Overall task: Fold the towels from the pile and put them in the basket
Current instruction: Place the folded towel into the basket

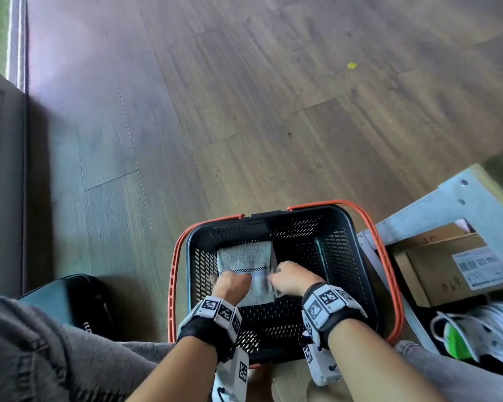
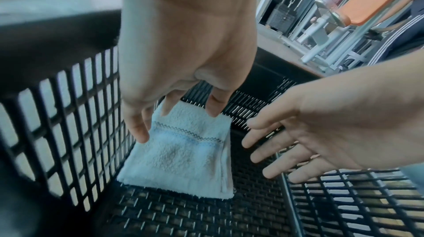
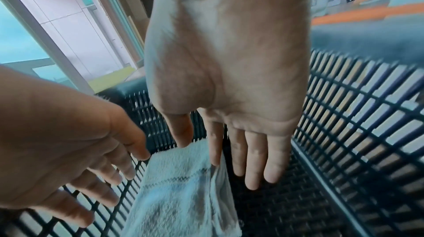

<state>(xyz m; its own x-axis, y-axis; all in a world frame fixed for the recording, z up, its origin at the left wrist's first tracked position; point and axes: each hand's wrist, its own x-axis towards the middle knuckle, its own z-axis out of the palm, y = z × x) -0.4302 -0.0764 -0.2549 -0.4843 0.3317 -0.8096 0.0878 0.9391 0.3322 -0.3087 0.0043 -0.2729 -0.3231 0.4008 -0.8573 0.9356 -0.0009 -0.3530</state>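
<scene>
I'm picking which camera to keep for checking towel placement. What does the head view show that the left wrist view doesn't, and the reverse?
Only the head view shows the whole basket with its orange handles, the wood floor and the cardboard box. Only the left wrist view shows the left hand with open fingers at the towel's edge. Both show the folded towel on the basket floor and the right hand.

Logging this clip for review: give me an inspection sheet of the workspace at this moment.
Surface: wood-look floor, small yellow scrap on it.
Job's things: folded towel lying flat in the black basket, by its left wall.
Clutter: cardboard box; black bag.
Hands: left hand and right hand both open, fingertips at the towel's edges.
Cables: coiled white cable.
Surroundings: metal frame; door frame.
</scene>
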